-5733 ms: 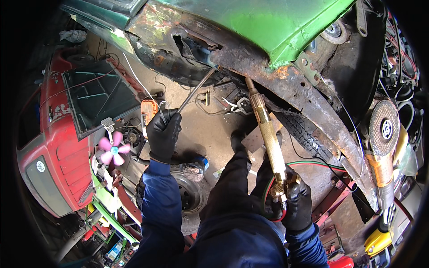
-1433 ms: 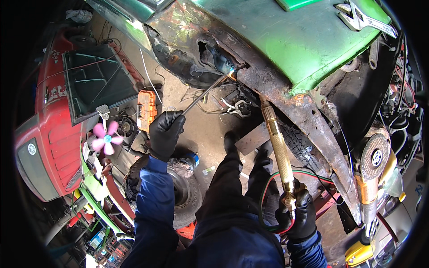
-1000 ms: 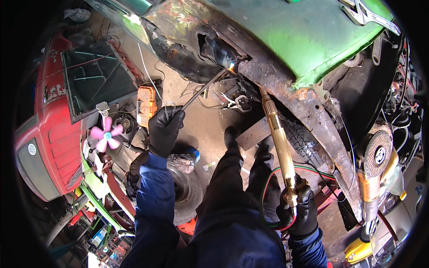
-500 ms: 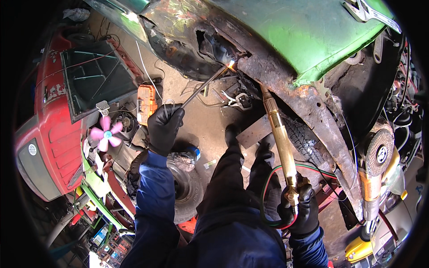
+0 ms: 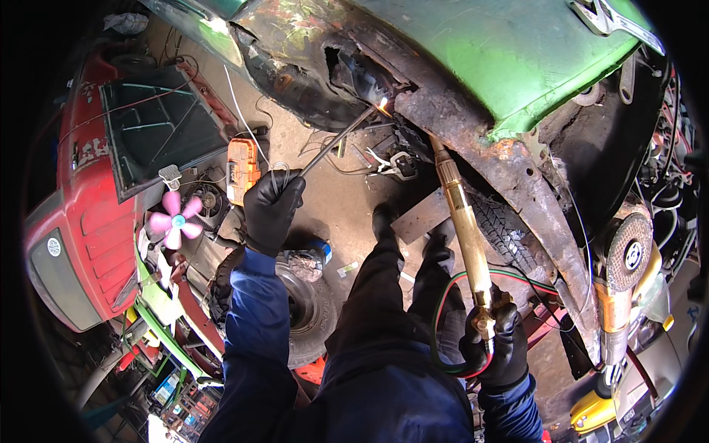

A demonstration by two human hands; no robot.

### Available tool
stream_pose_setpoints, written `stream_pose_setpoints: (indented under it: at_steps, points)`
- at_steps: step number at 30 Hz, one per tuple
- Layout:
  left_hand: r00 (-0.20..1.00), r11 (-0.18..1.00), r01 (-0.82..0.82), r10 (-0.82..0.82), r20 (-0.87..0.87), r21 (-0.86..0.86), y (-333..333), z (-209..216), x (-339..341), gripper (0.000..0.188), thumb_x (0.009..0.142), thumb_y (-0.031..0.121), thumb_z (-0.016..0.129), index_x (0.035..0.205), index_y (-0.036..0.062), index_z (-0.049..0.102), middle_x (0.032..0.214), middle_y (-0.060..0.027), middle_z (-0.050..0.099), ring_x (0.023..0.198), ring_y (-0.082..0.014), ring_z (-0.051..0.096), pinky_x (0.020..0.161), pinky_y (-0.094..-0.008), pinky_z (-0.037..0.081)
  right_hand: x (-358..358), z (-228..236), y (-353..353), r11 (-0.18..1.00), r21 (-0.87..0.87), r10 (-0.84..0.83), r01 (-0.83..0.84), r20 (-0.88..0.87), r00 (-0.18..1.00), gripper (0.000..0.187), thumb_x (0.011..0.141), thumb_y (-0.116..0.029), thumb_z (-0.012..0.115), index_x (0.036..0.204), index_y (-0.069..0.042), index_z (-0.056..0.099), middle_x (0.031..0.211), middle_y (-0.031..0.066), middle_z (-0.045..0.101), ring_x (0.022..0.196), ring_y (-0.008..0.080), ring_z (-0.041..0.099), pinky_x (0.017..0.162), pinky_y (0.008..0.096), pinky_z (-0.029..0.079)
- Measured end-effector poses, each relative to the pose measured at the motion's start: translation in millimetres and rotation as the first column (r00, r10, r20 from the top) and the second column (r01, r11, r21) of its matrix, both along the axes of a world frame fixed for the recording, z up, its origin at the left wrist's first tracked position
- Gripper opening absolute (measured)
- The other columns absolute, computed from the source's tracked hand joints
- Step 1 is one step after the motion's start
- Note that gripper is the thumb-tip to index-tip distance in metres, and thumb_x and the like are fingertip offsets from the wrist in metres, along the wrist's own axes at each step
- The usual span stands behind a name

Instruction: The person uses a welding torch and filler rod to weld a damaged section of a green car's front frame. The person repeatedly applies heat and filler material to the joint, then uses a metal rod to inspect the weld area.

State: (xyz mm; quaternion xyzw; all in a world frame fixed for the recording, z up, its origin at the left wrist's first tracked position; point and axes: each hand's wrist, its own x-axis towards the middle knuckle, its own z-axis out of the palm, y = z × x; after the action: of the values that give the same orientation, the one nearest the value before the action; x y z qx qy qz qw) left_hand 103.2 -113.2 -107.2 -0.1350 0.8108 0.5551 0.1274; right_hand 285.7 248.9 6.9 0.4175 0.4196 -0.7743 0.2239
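Note:
My left hand, in a black glove, is closed around a thin metal rod with looped wire at the grip. The rod's far tip meets a small bright orange glow at the torn edge of a rusty, scorched car body panel. In my right hand, also gloved, is the rear end of a brass gas torch. Its valves and the red and green hoses show beside my fingers. The torch slants up and away, and its front end is hidden behind the rusty panel.
Green bodywork overhangs the far side, with an adjustable wrench on it. An angle grinder rests at right. To the left are a red vehicle cab, a pink fan, an orange case and a tyre. Clamp pliers lie on the floor.
Both hands hold nearly the same positions. The glow at the rod's tip looks slightly different in shape.

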Motion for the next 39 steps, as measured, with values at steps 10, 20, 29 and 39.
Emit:
stream_pose_setpoints:
  at_steps: [10, 20, 29, 39]
  points:
    - [1.000, 1.000, -0.013, 0.013, 0.010, 0.000, -1.2, -1.3, 0.2, 0.008, 0.102, 0.006, 0.074, 0.107, 0.0011, 0.076, 0.075, 0.0037, 0.064, 0.065, -0.0040, 0.055, 0.060, -0.0232, 0.044, -1.5, -2.8, 0.2, 0.998, 0.037, 0.058, -0.056, -0.071, 0.996, 0.062, 0.110, -0.063, 0.045, 0.129, -0.004, 0.054, 0.088, 0.0024, 0.059, 0.061, 0.0101, 0.054, 0.052, 0.0229, 0.045]
    - [1.000, 1.000, 0.000, 0.000, -0.002, 0.001, -0.4, 0.2, -1.2, 0.008, 0.102, 0.006, 0.074, 0.107, 0.0005, 0.076, 0.075, 0.0036, 0.064, 0.066, -0.0041, 0.056, 0.061, -0.0232, 0.044, 5.5, -5.1, 0.2, 0.999, -0.038, -0.040, 0.039, -0.028, 0.999, 0.065, 0.109, -0.062, 0.049, 0.141, -0.005, 0.051, 0.090, 0.0029, 0.062, 0.061, 0.0100, 0.056, 0.052, 0.0232, 0.046]
    - [1.000, 1.000, -0.019, 0.019, 0.012, -0.008, 1.8, 2.1, -1.8, 0.008, 0.102, 0.006, 0.073, 0.106, -0.0001, 0.076, 0.074, 0.0035, 0.064, 0.065, -0.0043, 0.056, 0.060, -0.0235, 0.044, 6.5, -6.7, 1.5, 0.999, -0.043, -0.008, 0.005, -0.056, 0.998, 0.067, 0.108, -0.065, 0.049, 0.142, -0.007, 0.051, 0.087, 0.0026, 0.062, 0.058, 0.0105, 0.054, 0.050, 0.0231, 0.045]
    - [1.000, 1.000, -0.013, 0.014, -0.008, 0.008, -0.9, -0.6, -1.2, 0.007, 0.101, 0.006, 0.074, 0.105, 0.0007, 0.077, 0.073, 0.0029, 0.064, 0.063, -0.0039, 0.054, 0.058, -0.0234, 0.042, 0.3, -0.3, -1.3, 0.995, 0.077, 0.071, -0.067, -0.049, 0.996, 0.064, 0.112, -0.060, 0.042, 0.137, -0.003, 0.053, 0.087, 0.0020, 0.061, 0.060, 0.0090, 0.054, 0.051, 0.0225, 0.045]
